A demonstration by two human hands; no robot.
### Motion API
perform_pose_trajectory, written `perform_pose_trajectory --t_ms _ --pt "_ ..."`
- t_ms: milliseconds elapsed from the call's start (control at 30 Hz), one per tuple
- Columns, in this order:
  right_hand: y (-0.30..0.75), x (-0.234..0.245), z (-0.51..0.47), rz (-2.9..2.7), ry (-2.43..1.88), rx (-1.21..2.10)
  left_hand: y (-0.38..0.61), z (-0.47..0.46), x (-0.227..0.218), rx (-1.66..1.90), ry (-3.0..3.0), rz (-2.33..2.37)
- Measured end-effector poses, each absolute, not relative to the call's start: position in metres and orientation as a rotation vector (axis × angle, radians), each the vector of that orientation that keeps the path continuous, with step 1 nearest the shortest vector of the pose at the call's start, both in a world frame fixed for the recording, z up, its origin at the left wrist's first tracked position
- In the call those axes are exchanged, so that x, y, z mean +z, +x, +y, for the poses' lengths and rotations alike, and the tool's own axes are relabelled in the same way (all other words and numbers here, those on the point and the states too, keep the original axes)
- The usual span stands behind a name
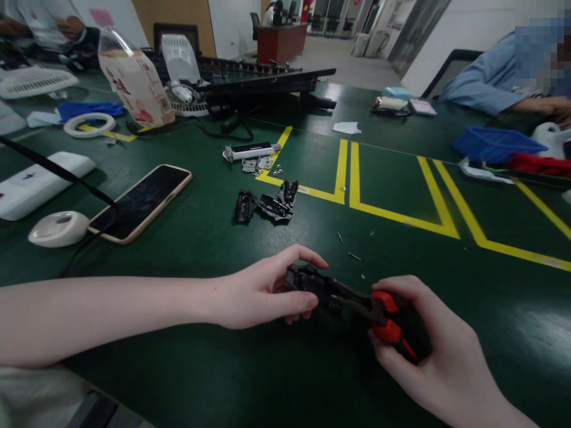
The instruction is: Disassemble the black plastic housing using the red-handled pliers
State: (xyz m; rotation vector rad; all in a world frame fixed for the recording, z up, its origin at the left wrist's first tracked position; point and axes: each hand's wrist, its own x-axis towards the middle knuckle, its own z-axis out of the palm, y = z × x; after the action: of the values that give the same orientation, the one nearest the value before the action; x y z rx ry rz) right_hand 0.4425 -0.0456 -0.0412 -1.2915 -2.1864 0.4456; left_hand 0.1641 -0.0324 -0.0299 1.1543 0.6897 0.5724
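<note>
Between thumb and fingers, my left hand (276,288) grips a black plastic part (306,282) above the green table (214,356). Red-handled pliers (386,315) are in my right hand (441,345); their dark jaws reach left to the black part, and blur hides how exactly they meet it. Beyond my hands lie broken black plastic pieces (274,207). Two thin metal pins (354,256) rest nearer, to their right. Behind the broken pieces are small metal plates (257,163) with several small rings, beside a white and black elongated part (252,151).
Left of my hands are a phone (143,202), a white rounded device (59,229) and a black cable. A bottle (134,77), a tape roll (89,125) and a large black panel (267,83) stand farther back. Yellow tape marks the table; a blue tray (497,145) and another person's sleeve (482,77) are right.
</note>
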Motion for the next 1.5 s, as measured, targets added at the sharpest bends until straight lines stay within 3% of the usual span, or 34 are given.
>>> perform_pose_trajectory --t_ms 467,967,1500 --pt "0.458 -0.050 -0.025 -1.640 -1.243 0.980 0.171 -0.037 -0.036 0.496 1.237 0.807" --pt "0.447 -0.033 -0.027 -1.590 -1.257 1.052 0.188 -0.038 -0.026 0.603 1.490 1.111" --pt "0.471 -0.045 -0.012 -1.449 -1.085 1.229 0.201 -0.038 -0.024 0.434 1.846 1.116"
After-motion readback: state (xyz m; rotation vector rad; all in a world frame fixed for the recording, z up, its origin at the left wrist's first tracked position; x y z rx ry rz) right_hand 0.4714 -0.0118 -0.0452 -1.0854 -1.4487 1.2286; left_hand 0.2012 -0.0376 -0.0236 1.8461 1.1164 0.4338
